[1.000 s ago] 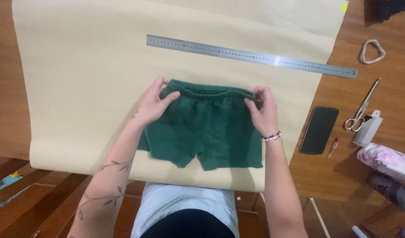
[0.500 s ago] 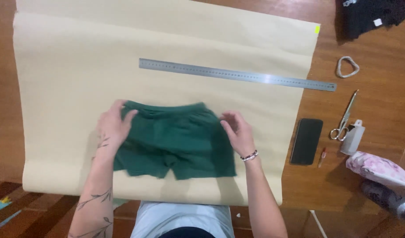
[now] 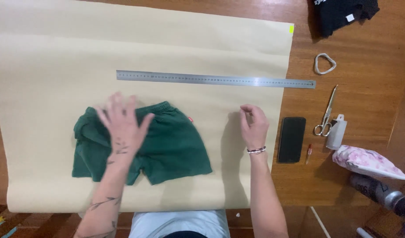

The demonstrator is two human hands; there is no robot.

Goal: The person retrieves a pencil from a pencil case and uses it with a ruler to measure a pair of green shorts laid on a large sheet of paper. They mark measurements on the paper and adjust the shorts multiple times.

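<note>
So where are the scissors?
The scissors lie on the wooden table, right of the paper, between the black phone and a small white bottle.

Shorts [image 3: 167, 145] lie on a paper sheet [image 3: 57, 61] spread over the surface [image 3: 365, 101], a ruler [image 3: 215, 79] behind them, with a phone [image 3: 292, 139], scissors [image 3: 326, 114] and a pouch [image 3: 367, 161] off the sheet's right edge.
</note>
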